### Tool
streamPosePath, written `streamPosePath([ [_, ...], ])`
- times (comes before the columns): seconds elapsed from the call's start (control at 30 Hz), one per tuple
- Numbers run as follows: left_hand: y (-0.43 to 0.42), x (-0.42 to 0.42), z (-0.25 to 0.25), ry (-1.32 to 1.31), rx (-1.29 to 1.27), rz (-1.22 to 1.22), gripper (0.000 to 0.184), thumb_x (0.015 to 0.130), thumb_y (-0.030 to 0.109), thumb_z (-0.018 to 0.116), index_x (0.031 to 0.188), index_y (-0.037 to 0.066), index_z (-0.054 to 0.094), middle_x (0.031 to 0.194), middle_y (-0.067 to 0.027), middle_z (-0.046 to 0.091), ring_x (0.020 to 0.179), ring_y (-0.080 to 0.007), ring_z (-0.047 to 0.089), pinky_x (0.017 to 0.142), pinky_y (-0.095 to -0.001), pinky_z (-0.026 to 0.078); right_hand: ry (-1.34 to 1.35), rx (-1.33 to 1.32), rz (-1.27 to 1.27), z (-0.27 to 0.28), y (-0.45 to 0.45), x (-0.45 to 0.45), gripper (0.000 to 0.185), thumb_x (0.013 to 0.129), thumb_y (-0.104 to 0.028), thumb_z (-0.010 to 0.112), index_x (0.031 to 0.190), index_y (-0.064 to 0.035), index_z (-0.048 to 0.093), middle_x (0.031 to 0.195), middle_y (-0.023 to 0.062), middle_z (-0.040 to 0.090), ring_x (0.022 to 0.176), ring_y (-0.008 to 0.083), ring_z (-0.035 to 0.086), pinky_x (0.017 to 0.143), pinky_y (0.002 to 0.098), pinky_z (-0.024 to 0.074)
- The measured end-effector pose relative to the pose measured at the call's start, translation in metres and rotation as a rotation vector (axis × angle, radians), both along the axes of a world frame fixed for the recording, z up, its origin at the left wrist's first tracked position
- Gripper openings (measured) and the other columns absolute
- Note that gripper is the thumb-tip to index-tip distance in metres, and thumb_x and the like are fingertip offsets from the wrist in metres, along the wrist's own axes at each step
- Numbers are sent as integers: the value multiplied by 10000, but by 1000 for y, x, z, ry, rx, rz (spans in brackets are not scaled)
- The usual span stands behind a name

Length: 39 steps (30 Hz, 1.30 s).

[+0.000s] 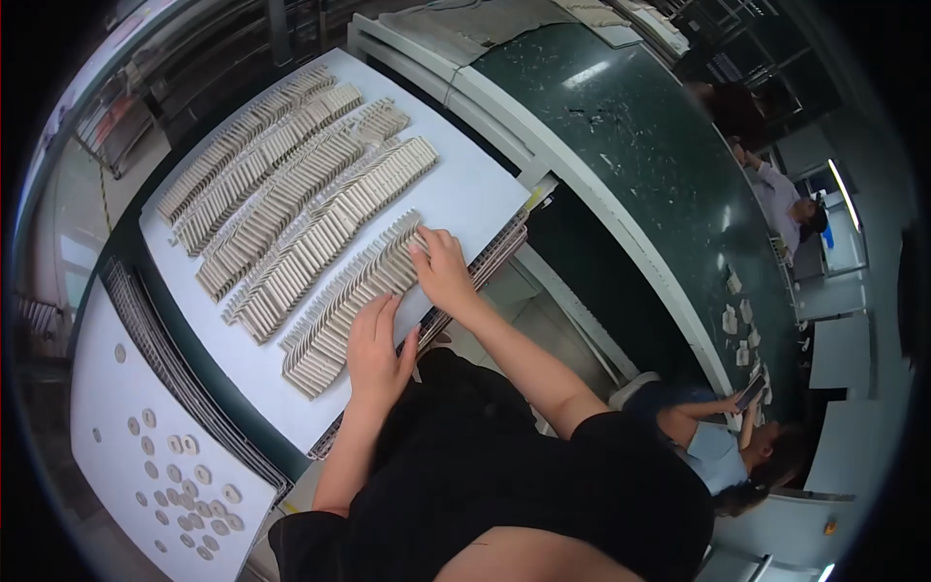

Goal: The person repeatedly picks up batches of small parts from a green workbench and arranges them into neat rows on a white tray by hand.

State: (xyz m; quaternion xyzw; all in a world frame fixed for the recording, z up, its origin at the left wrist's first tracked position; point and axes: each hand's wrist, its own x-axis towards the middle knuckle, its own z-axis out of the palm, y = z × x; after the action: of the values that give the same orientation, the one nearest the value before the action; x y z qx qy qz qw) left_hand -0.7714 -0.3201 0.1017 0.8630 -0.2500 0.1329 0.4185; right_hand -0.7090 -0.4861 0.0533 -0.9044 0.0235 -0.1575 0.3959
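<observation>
My left hand (376, 354) lies against the near side of the closest row of thin pale pieces (325, 335), its thumb apart from the fingers and nothing visible between them. At the upper right end of that same row, my right hand (443, 269) has its thumb and bent fingers around the end pieces. The pieces lean closely on one another. Several more rows of similar pieces (320, 233) lie beyond, roughly parallel, on a white board (485, 184).
A second white board (107, 427) at the lower left carries scattered round pieces (175, 443). To the right stands a long green table (621, 145) with pale pieces. One person (713, 456) sits beside it holding a phone (750, 392); another (781, 204) is farther back.
</observation>
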Motion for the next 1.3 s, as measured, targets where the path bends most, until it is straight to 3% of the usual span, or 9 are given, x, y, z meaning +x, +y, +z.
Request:
streamPosePath([
  [0.33,-11,-50,-10,111,-21,-327,329,786,54,652,1091,-25,558,1030,-196,602,957,-370,579,842,-427,463,-87,42,-114,-18,32,0,523,917,-243,555,1299,82,411,1193,231,489,1120,378,428,1002,436,337],
  [0.43,-19,-56,-10,70,-2,-369,323,785,55,652,1086,-24,565,1019,-194,604,939,-364,581,824,-428,465,1,-3,-164,-15,32,0,588,899,-318,579,1310,66,410,1250,219,448,1182,366,355,1026,470,290],
  [0.6,-40,-67,-6,60,67,-355,314,782,54,654,1075,-19,571,1002,-181,613,913,-353,582,805,-424,460,-18,-27,-63,-22,20,0,609,889,-379,576,1310,38,435,1271,237,448,1178,385,374,1020,482,312],
  [0.73,-81,-79,-10,52,132,-372,304,780,61,654,1065,-9,576,977,-169,615,892,-345,581,785,-416,455,69,53,54,-9,-34,-22,592,929,-369,543,1336,39,408,1328,236,415,1227,376,341,1050,471,306],
  [0.87,-146,-97,-12,24,195,-493,306,777,81,664,1064,10,585,951,-159,614,866,-335,580,759,-419,456,4,91,36,2,-141,-85,462,943,-347,528,1242,2,493,1228,168,520,1162,330,422,998,414,365],
  [0.93,-185,-107,-7,53,205,-576,294,776,81,672,1052,18,592,933,-164,613,868,-340,583,765,-421,466,77,81,-105,-18,-203,-124,410,944,-356,523,1177,-20,556,1132,165,592,1091,325,513,947,405,416],
  [1.0,-224,-117,-7,30,235,-658,304,779,109,678,1059,25,596,928,-153,617,862,-333,586,761,-415,468,282,360,-259,-44,-268,-166,398,936,-373,527,1108,-22,604,1027,166,651,1000,321,601,879,401,465],
  [1.07,-260,-125,-10,5,265,-732,312,785,137,682,1066,31,598,925,-145,621,860,-327,590,759,-410,471,317,370,-539,-65,-318,-212,399,925,-380,537,1055,-14,626,956,166,678,913,317,651,818,396,495],
  [1.3,-372,-160,-13,-68,336,-993,356,815,202,668,1122,44,585,965,-134,636,895,-324,606,795,-414,471,74,427,-967,-82,-436,-333,276,910,-288,569,985,-29,629,909,158,681,878,292,665,759,370,509],
])
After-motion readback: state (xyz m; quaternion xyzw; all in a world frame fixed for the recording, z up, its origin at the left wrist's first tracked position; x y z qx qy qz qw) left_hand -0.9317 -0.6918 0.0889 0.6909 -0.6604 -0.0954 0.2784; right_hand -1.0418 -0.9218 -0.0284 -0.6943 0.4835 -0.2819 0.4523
